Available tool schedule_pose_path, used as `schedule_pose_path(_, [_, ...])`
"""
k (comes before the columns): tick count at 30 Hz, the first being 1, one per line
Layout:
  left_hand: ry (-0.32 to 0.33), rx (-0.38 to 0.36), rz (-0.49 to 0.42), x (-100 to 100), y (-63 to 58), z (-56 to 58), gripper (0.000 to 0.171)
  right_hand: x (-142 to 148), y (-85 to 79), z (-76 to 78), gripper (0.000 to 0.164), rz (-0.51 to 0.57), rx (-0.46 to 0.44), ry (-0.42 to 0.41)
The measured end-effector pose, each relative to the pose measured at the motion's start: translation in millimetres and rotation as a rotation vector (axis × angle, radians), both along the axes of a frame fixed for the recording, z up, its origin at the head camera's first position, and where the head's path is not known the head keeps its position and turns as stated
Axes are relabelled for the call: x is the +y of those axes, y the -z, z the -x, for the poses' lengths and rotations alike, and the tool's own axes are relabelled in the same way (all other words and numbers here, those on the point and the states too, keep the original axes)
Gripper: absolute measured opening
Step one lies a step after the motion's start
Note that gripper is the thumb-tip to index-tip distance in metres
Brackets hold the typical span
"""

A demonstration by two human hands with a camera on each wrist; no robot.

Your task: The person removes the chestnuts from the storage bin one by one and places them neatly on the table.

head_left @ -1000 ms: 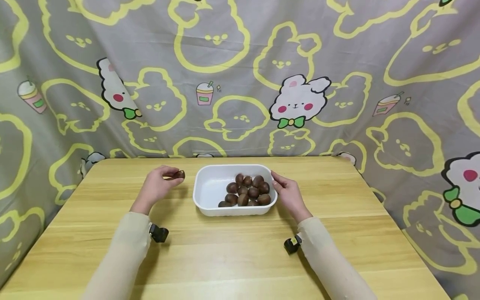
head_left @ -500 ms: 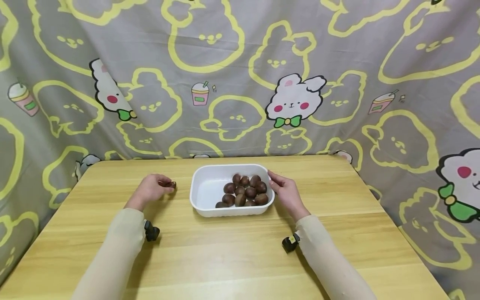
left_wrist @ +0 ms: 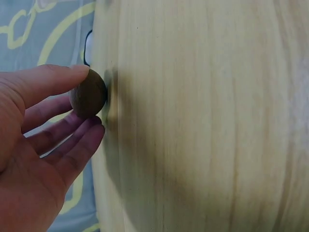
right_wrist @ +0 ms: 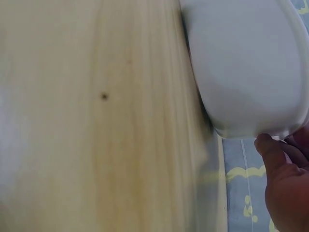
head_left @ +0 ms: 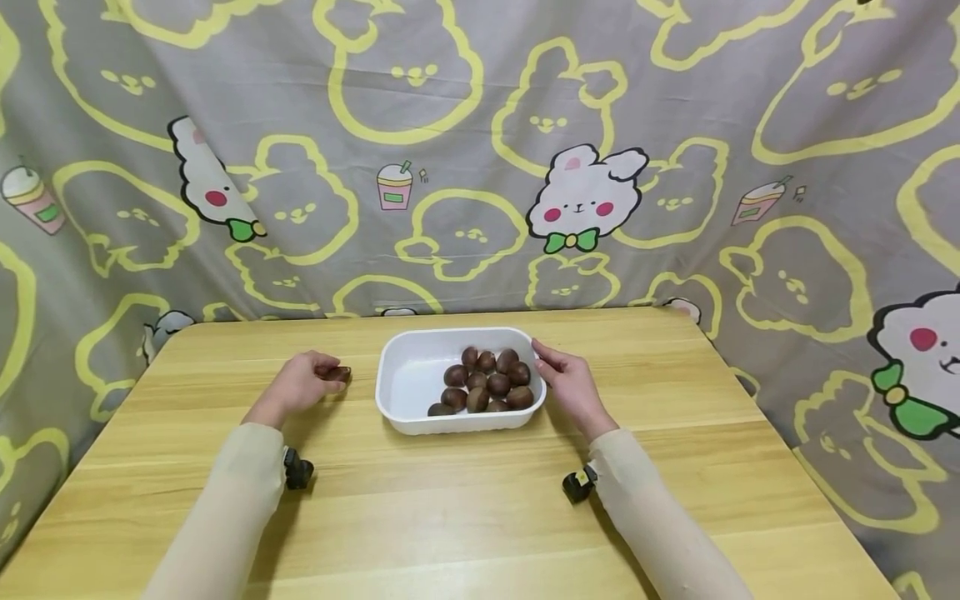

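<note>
A single brown chestnut [head_left: 339,374] is pinched between the thumb and fingers of my left hand [head_left: 298,385], left of the tray. In the left wrist view the chestnut [left_wrist: 88,94] sits right by the tabletop, its shadow beside it; whether it touches the wood I cannot tell. My right hand [head_left: 572,387] grips the right end of a white plastic tray [head_left: 459,423], thumb against the rim. Several chestnuts [head_left: 498,384] lie in the tray's right part, and its left part shows bare bottom. The right wrist view shows the tray's outer wall [right_wrist: 246,72] with the fingers at its end.
The wood-grain table [head_left: 450,508] reaches back to a grey curtain [head_left: 457,100] with yellow cartoon outlines. A small black camera [head_left: 298,471] is strapped at the left wrist, another camera [head_left: 578,485] at the right.
My left hand has moved left, away from the tray, and lowered the chestnut toward the table. The right hand keeps its hold on the tray. The head view has shifted slightly.
</note>
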State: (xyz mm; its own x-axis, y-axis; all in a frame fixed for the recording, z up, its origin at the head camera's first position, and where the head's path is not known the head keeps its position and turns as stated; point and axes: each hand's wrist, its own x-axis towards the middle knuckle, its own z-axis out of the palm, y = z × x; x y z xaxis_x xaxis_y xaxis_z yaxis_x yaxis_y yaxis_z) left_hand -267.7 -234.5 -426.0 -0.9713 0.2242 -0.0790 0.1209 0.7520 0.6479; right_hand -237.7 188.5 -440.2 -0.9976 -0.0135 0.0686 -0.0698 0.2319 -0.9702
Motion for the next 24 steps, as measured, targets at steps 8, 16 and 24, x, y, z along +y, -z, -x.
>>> schedule_pose_path(8, [-0.007, 0.045, -0.040, 1, -20.9, -6.4, 0.052, 2, -1.2, 3.2, 0.038, 0.032, -0.002, 0.005])
schedule_pose_path(16, [0.039, 0.136, -0.148, 33, -51.8, -14.0, 0.041, 5, 2.4, 2.5, 0.038, 0.031, -0.011, 0.005])
schedule_pose_path(24, [0.218, 0.121, -0.210, 76, -60.3, -25.6, 0.037, 0, 2.4, 0.4, 0.037, 0.003, 0.009, 0.014])
